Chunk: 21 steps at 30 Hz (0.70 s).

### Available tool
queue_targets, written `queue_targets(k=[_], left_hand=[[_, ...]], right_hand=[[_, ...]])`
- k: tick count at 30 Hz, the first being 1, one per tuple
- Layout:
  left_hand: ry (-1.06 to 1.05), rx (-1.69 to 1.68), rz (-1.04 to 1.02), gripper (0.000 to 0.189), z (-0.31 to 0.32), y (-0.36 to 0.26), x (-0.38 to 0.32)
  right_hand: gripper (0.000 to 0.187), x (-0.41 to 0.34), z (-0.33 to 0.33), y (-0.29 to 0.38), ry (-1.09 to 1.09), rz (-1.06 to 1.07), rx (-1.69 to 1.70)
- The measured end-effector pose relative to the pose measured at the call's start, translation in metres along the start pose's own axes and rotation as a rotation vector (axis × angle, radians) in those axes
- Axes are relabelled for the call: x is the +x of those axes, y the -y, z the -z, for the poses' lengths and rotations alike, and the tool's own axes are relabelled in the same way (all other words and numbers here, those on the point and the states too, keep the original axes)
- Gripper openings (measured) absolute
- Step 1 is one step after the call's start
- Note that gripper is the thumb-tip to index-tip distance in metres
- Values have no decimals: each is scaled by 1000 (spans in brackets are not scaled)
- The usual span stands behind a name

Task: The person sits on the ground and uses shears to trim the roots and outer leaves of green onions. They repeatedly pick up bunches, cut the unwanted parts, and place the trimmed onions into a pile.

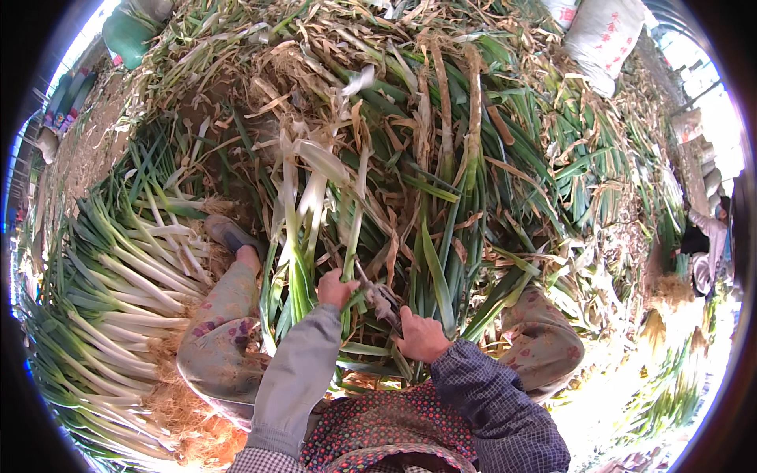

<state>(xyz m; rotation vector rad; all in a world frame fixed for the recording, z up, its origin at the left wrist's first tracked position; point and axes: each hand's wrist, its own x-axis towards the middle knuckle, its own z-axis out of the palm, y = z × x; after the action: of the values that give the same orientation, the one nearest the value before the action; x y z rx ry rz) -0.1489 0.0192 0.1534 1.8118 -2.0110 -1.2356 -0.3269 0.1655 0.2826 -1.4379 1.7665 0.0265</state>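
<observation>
My left hand (336,290) is closed around the green leaves of a long onion stalk (356,227), whose pale end points away from me. Beside it, several white-shanked long onions (307,207) lean root end outward between my knees. In my right hand (422,337) is a tool (383,300) with a narrow metal part that reaches towards the left hand. Its handle looks wrapped, and its exact kind is unclear. Long onions with brown, dry outer skins (473,112) lie just beyond, on a heap of green leaves (449,266).
Cleaned long onions (136,307) lie in a row at my left, roots towards my leg. Stripped leaves (331,35) are heaped ahead. A printed white sack (606,41) and a green sack (127,35) stand farther off. Another person (712,236) is at the right edge.
</observation>
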Motion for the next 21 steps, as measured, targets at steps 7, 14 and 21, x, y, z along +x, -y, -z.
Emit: queue_targets(k=[7, 14, 21], left_hand=[[18, -107, 16, 39, -5, 25, -27], [-51, -66, -107, 26, -3, 40, -31], [-34, -282, -1, 33, 13, 29, -42]], right_hand=[[47, 41, 27, -3, -116, -4, -4], [46, 91, 58, 9, -168, -30, 13], [43, 119, 108, -7, -212, -121, 36]])
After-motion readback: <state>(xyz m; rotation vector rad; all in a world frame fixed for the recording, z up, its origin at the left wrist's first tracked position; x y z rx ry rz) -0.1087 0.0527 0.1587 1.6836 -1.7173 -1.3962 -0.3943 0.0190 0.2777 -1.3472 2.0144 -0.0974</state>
